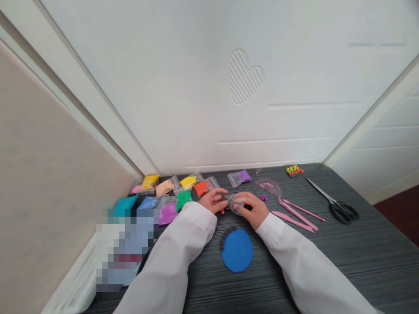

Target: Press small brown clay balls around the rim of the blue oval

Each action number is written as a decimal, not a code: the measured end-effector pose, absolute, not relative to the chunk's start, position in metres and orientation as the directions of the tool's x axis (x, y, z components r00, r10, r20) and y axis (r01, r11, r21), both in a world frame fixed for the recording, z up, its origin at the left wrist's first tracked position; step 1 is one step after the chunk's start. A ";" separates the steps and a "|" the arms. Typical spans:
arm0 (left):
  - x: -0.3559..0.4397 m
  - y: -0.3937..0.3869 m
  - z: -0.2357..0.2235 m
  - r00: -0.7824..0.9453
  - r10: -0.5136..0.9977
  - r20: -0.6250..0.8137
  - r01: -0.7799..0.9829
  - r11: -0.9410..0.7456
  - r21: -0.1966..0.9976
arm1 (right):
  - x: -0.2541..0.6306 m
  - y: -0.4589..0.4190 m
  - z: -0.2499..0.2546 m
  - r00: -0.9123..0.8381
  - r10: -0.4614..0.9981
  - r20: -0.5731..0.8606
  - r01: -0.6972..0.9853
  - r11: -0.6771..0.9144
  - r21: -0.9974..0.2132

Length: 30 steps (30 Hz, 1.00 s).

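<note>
A crinkled clear plastic bag [236,205], with something dark grey at its left end, is between my two hands. My left hand [212,200] is closed with its thumb and fingers on the dark end. My right hand [252,209] wraps its fingers around the clear part. Nearer to me on the table lies a flat blue clay disc [238,250]. Several small dark clay balls [225,239] line its upper left edge. Just beyond my right hand sits a little purple clay piece [263,198].
Bags of coloured clay, such as a green one [184,200], crowd the left back. On the right lie pink modelling tools [293,221], a clear protractor [270,186], black-handled scissors [338,209] and a small yellow-and-orange clay piece [294,170]. A white panel [203,109] rises behind.
</note>
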State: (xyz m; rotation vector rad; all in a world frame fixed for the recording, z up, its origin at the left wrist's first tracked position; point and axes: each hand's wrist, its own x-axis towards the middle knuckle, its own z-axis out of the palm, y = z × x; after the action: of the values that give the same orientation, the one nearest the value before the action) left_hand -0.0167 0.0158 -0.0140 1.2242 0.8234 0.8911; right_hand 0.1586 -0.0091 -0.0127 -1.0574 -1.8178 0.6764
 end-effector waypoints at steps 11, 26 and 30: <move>-0.014 0.014 -0.017 0.380 0.922 -0.075 -0.096 0.120 0.988 | 0.156 -0.007 -0.021 -0.200 0.880 0.431 0.456 0.473 -0.754; -0.011 0.011 -0.012 0.373 0.926 -0.061 -0.077 0.097 0.992 | 0.165 -0.003 -0.021 -0.275 0.870 0.409 0.273 0.478 -0.835; -0.012 0.011 -0.009 0.368 0.927 -0.068 -0.068 0.100 0.993 | 0.166 -0.002 -0.025 -0.195 0.896 0.399 0.247 0.438 -0.864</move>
State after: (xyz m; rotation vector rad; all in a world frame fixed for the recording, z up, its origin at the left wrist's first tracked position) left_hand -0.0119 0.0113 -0.0091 1.2399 0.9122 0.9119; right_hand 0.1660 -0.0023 -0.0249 -0.9991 -1.6959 0.8171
